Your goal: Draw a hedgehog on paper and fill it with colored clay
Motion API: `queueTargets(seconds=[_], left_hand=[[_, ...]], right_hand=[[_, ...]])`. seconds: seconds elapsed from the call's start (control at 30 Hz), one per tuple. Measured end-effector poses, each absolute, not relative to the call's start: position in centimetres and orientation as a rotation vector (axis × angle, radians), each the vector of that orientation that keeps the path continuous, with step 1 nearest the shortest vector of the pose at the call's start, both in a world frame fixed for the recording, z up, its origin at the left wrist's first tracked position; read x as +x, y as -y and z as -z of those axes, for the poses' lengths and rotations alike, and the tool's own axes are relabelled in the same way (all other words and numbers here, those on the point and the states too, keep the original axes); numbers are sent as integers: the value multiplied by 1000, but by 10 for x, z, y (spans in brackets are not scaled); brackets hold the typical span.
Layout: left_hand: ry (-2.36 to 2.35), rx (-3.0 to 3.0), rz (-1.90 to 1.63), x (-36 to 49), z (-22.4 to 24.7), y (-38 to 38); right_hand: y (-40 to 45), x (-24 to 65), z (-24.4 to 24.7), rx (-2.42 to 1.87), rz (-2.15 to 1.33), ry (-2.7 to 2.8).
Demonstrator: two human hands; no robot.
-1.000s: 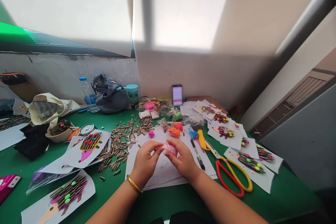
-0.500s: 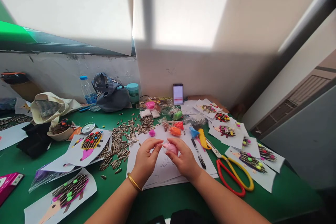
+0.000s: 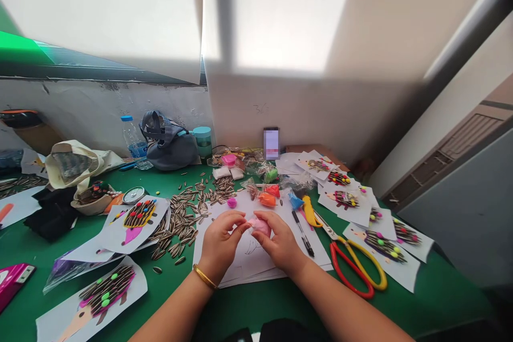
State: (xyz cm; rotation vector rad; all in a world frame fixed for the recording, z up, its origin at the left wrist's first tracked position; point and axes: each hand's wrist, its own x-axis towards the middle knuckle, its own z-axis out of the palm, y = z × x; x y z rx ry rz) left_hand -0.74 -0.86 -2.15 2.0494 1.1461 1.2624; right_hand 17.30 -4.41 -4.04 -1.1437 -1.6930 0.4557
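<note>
My right hand (image 3: 282, 241) is closed around a soft lump of pink clay (image 3: 262, 226), which seems to be in a thin clear wrapper. With thumb and forefinger, my left hand (image 3: 223, 240) pinches the near edge of that lump; a gold bangle circles the wrist. Both hands hover over a sheet of white paper (image 3: 244, 272) with a pencil-like animal outline, partly hidden by them. Just beyond lie a small magenta clay ball (image 3: 231, 202) and wrapped orange clay (image 3: 266, 200), red clay (image 3: 273, 190) and blue clay (image 3: 295, 201).
Sunflower seeds (image 3: 186, 214) spread left of the paper. To the right lie a black pen (image 3: 303, 232), a yellow cutter (image 3: 311, 212), large scissors (image 3: 352, 264) and several hedgehog pictures (image 3: 385, 248). A phone (image 3: 271, 143) leans against the wall; a grey bag (image 3: 170, 147) stands at the back.
My left fingertips have shifted slightly right, closer against the pink clay. My right hand keeps its hold, and the things on the table stay where they were.
</note>
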Motion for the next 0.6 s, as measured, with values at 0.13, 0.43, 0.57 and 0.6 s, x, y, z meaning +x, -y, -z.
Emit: queueTargets(seconds=[0.13,0.43,0.57,0.6], left_hand=[[-1140,1854,-1353,-8,20,3],[-947,1075,-1231,1,21,-1],[-969,1067,-1216,0,21,0],[-972,1080,-1223,0,21,0]], right_hand=[[41,178,42,-1205,-471,1631],[30,192,45,-1315,-640,1423],[30,187,46,-1301,-694,1436],[29,187,46,-1293,-696,1446]])
